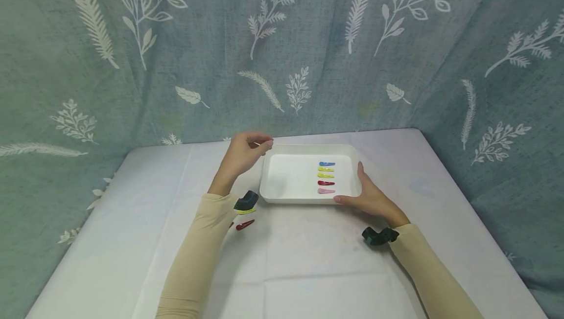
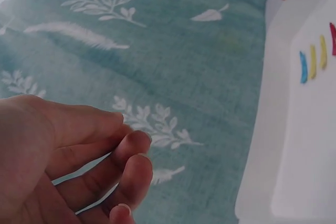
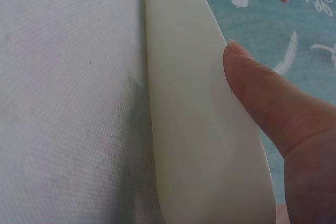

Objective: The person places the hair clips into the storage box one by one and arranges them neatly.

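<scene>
A white tray (image 1: 286, 177) lies on the table, holding a column of snap hair clips: blue (image 1: 327, 164), two yellow (image 1: 326, 175), red (image 1: 326, 183) and pink (image 1: 326, 191). My right hand (image 1: 372, 196) grips its front right corner, the thumb (image 3: 252, 77) on the front rim and the fingers along the right side. Over the tray's back left corner hovers my left hand (image 1: 246, 152), its fingers loosely curled with nothing between them in the left wrist view. Below that wrist, a yellow clip (image 1: 246, 212) and a dark red clip (image 1: 245, 224) lie on the cloth, another red one partly hidden by the sleeve.
White cloth (image 1: 308, 260) covers the table. Behind and to the sides hangs a blue-green curtain (image 1: 211, 55) with white leaf prints, close to the table's back edge. A black wrist camera (image 1: 246, 200) sits on the left wrist, another (image 1: 380, 236) on the right.
</scene>
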`<state>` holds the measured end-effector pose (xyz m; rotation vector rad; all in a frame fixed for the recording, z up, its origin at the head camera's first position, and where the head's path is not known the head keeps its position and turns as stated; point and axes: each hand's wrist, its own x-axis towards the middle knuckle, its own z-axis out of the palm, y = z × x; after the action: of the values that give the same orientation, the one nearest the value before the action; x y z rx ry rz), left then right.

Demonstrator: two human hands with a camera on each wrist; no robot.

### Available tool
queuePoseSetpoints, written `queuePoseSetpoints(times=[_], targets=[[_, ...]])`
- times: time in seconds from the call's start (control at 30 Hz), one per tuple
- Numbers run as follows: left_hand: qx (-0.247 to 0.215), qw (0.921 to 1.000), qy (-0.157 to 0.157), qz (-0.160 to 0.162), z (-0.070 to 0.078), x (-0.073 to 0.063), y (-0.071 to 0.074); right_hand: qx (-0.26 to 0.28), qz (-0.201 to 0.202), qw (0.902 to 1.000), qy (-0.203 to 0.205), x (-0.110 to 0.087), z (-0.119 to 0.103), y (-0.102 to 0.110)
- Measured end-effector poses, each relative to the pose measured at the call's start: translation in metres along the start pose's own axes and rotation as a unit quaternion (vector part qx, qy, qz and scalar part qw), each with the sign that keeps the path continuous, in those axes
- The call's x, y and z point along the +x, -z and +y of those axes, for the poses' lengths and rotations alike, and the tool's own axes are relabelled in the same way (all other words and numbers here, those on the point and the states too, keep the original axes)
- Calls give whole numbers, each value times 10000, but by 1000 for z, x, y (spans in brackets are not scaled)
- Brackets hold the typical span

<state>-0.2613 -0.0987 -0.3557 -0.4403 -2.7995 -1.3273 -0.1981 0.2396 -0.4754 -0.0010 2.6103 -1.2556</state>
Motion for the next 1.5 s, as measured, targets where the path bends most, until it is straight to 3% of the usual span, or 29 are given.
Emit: queuePoseSetpoints(times=[0.37, 0.63, 0.87, 1.3, 1.5], targets=[[173, 9988, 104, 447, -34, -32, 29, 13, -29, 10000, 0, 1, 1, 0], [230, 9973, 486, 505, -60, -49, 35, 65, -13, 10000, 47, 1, 1, 0], [258, 9955, 768, 485, -76, -56, 36, -28, -23, 10000, -5, 1, 1, -1], [547, 9887, 1365, -292, -97, -59, 36, -81, -29, 9998, -154, -3, 1, 0], [881, 9872, 1240, -473, -106, -56, 39, -42, -34, 9999, -156, -3, -1, -1]])
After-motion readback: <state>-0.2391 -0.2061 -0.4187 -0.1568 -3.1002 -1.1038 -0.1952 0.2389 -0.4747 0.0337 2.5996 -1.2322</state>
